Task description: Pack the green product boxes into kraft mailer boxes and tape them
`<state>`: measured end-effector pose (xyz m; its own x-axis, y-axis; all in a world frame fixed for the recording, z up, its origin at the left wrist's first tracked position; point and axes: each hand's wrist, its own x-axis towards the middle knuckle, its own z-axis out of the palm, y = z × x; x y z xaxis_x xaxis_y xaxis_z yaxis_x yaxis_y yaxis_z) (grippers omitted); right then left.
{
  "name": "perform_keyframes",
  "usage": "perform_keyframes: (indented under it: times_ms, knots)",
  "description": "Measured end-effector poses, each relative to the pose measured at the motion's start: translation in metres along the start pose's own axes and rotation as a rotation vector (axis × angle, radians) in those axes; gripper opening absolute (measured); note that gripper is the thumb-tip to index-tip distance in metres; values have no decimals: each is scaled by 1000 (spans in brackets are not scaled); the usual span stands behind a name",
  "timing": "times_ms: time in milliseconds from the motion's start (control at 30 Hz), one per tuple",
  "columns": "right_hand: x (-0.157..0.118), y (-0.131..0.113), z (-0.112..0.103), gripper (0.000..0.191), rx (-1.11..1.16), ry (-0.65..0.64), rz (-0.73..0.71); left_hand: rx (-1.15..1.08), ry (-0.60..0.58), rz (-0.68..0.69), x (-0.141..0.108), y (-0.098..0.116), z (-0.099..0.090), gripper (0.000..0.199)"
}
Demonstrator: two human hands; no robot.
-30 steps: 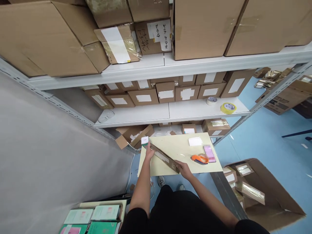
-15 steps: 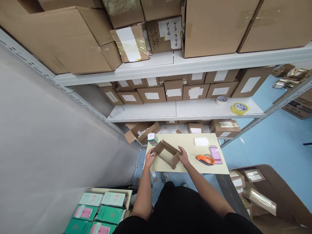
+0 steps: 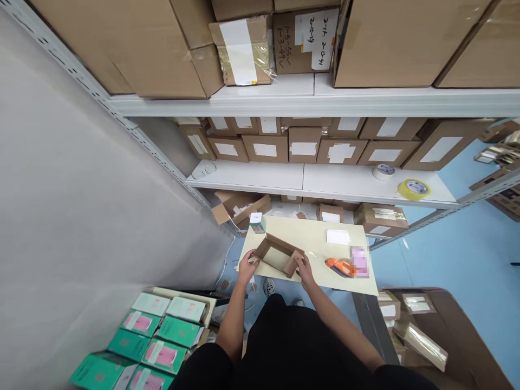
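Between my two hands is a small brown cardboard box (image 3: 280, 246), its middle open so that the pale tabletop shows through. My left hand (image 3: 247, 266) grips its left corner, fingers closed on the cardboard. At the right end, my right hand (image 3: 303, 268) pinches the side wall near a folded-in flap. Just behind the box, on the table (image 3: 312, 230), stands a small green and white box (image 3: 257, 222). To the right of my right hand lies an orange tape dispenser (image 3: 340, 266), beside a blurred pink-purple item (image 3: 359, 262). White paper slips (image 3: 337, 236) lie farther back.
Shelving (image 3: 252, 181) with labelled cartons rises behind the table. Tape rolls (image 3: 414, 189) sit on its middle shelf. Green boxes (image 3: 179, 330) are stacked at lower left by the grey wall. A large carton (image 3: 459, 325) holding taped parcels stands at lower right.
The cardboard box has turned slightly and its long sides lie flatter across the view. My right hand has shifted lower on its right end. The camera view has moved a little.
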<state>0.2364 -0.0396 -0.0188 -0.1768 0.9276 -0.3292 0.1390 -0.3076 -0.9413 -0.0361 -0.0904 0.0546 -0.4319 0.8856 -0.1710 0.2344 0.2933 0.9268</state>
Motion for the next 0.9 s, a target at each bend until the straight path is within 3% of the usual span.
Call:
perform_keyframes:
  times_ms: [267, 467, 600, 667, 767, 833, 900]
  knots:
    - [48, -32, -5, 80, 118, 211, 156, 106, 2, 43, -4, 5, 15, 52]
    - [58, -29, -17, 67, 175, 217, 98, 202, -20, 146, -3, 7, 24, 41]
    - [49, -24, -19, 68, 273, 148, 198, 321, -16, 75, -1, 2, 30, 40]
    - [43, -20, -20, 69, 319, 94, 216, 394, -4, 11, 0, 3, 32, 50]
    - [36, -12, -19, 78, 319, 14, 119, 476, 38, -31, 5, 13, 32, 85]
    - [34, -7, -16, 92, 267, -21, 58, 535, 22, 20, 12, 24, 30, 102]
    - [34, -4, -13, 105, 207, -39, 34, 596, -65, 128, 23, 34, 26, 103]
